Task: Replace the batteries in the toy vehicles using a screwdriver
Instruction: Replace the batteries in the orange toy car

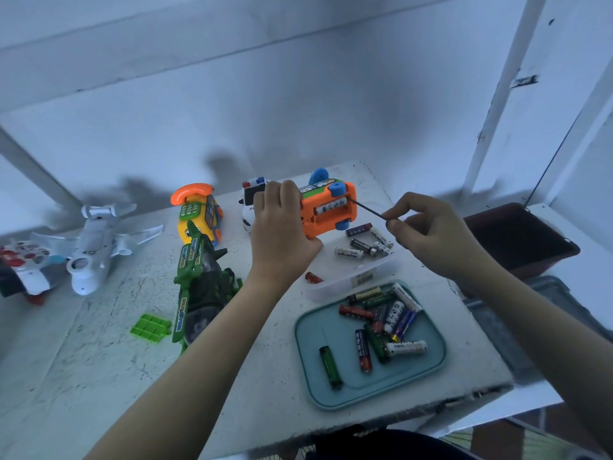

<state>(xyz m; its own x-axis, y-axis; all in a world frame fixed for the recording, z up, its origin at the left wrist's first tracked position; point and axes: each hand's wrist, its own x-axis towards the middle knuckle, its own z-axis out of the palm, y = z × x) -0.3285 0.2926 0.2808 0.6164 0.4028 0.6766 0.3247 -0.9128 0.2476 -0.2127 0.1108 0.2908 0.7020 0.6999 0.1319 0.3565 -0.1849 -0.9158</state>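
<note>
The left hand (pixel 282 227) is holding the orange plastic toy vehicle with blue wheels (pixel 331 224) underside-up above the far part of the white tabletop (pixel 99 360). Its fingers (pixel 287 194) are clamped around the body. The battery compartment is standing open, and one white cylindrical battery (pixel 330 205) is lying in it.

The right hand (pixel 431 230) is pinching the thin dark screwdriver (pixel 366 210), with thumb and fingertips closed together on the shaft. The tip is resting at the compartment's edge, just beside the battery's end.

The step in hand appears to be prying this battery out, though the exact contact point is too small to confirm.

The next move is calling for a steady hold on the vehicle while the tip is working under the battery's end and lifting it clear. A replacement is then needed from the teal rectangular tray (pixel 300 343) or the clear plastic container (pixel 348 282). Which of the two is holding fresh cells cannot be told.
</note>
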